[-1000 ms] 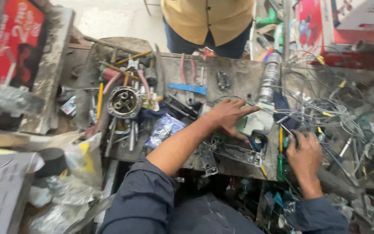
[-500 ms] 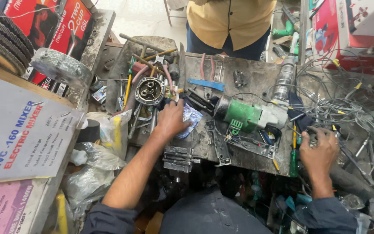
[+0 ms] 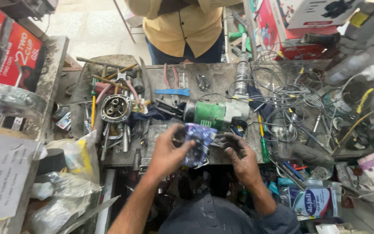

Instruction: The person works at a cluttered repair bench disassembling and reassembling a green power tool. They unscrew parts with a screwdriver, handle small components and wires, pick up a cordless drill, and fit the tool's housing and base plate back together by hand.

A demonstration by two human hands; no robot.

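Note:
My left hand (image 3: 168, 152) holds a small crinkled blue and white plastic packet (image 3: 198, 141) over the near edge of the grimy workbench (image 3: 221, 80). My right hand (image 3: 240, 155), blackened with grease, is beside the packet with its fingers curled toward it; whether it grips it I cannot tell. Just behind the packet lies a green and grey angle grinder (image 3: 215, 113) on its side. To the left sits a round metal motor housing (image 3: 115, 108).
Another person in a yellow shirt (image 3: 182, 26) stands across the bench. Screwdrivers, pliers (image 3: 172, 77) and loose tools crowd the left part. Tangled wires (image 3: 291, 104) cover the right. Cardboard boxes (image 3: 5, 173) and plastic bags (image 3: 72, 160) stand at the left.
My left hand picked the blue packet up from the bench and brought it toward me. My right hand moved left from the bench edge to meet it.

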